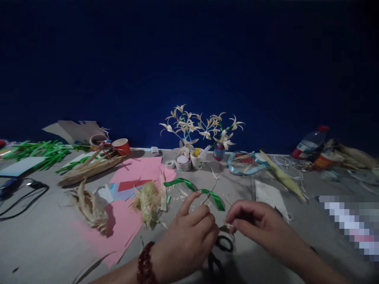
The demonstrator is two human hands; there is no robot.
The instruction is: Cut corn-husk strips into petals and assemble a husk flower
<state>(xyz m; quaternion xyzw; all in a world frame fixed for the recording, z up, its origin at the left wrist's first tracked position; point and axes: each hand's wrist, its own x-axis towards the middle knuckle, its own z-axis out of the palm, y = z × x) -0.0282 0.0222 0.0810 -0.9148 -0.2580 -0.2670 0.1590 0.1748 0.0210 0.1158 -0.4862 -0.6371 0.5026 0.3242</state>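
My left hand (192, 232), with a dark red bead bracelet (145, 263) at the wrist, has its index finger raised and its other fingers curled in. Whatever those fingers hold is hidden behind the hand. Close by on the right, my right hand (260, 225) is closed with thumb and fingertips together; a small pale scrap shows at the tips, too unclear to name. Black-handled scissors (224, 243) lie between and below the hands, partly covered. Just beyond the left fingers a curled green ribbon (180, 180) rests on the table.
Pale handmade flowers (188, 126) stand in small cups at the back. On the left are pink paper (137, 169), a dried husk (91, 211), a fibrous clump (149, 203) and green stems (44, 152). To the right lie blue ribbon (248, 171) and a tilted plastic bottle (310, 144).
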